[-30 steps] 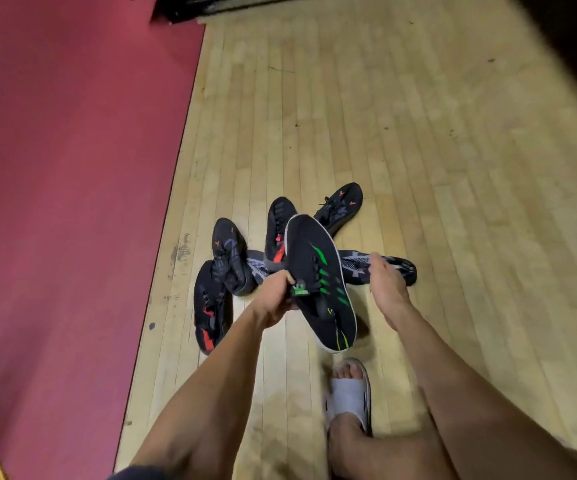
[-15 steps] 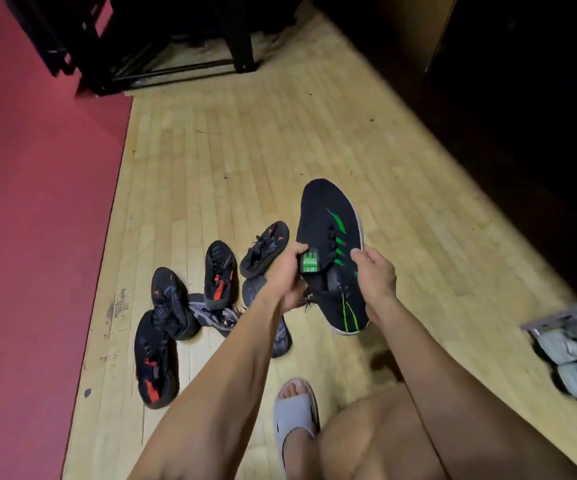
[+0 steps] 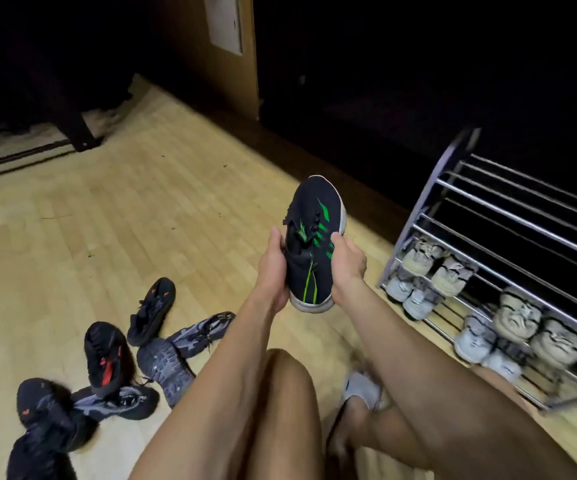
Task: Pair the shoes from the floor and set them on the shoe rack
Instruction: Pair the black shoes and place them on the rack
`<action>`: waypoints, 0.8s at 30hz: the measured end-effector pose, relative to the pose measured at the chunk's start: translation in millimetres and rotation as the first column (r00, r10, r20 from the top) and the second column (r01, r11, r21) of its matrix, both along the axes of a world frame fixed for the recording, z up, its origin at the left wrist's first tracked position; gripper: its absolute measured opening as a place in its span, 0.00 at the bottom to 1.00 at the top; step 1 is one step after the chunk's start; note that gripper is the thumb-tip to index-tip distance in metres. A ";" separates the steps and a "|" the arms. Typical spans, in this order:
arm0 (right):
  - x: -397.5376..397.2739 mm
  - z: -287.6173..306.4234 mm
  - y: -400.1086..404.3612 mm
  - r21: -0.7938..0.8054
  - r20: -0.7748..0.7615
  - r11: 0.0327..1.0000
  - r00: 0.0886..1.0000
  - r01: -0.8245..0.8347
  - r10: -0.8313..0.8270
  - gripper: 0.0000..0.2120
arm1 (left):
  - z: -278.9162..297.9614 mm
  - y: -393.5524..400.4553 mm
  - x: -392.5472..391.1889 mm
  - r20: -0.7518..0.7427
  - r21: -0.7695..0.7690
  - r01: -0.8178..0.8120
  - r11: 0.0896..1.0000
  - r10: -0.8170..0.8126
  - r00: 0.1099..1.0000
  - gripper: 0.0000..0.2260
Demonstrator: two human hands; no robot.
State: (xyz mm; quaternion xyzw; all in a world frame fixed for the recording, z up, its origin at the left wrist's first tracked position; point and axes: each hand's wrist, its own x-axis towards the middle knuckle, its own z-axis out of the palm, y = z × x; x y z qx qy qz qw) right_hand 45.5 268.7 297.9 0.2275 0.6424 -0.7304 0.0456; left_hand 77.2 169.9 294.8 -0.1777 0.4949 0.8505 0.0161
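I hold black shoes with green stripes in the air between both hands, pressed together as a pair, toes pointing away. My left hand grips their left side and my right hand grips their right side. The metal shoe rack stands to the right, its upper bars bare. Several pale grey and beige shoes sit on its lower shelves. More dark shoes lie on the wooden floor at lower left: a black and red one, a black one and grey patterned ones.
My bare knee and a foot in a grey slide are below the hands. A dark wall and a wooden door panel rise behind. A black frame leg stands at the far left on the floor.
The view has swung right, bringing the rack in. My hands carried the green-striped shoes up and toward the rack; the right hand now grips them fully.
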 end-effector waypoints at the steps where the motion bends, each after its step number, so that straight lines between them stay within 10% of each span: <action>1: 0.5 2.5 13.2 -0.009 0.005 1.000 1.000 0.018 -0.018 0.09 | 4.8 12.6 0.0 0.002 0.006 0.002 1.000 -0.002 1.000 0.29; 24: 17.2 18.5 179.5 -0.015 0.020 0.980 0.980 0.196 -0.196 0.11 | 15.3 170.0 -14.5 0.003 0.052 0.267 0.962 -0.268 0.963 0.26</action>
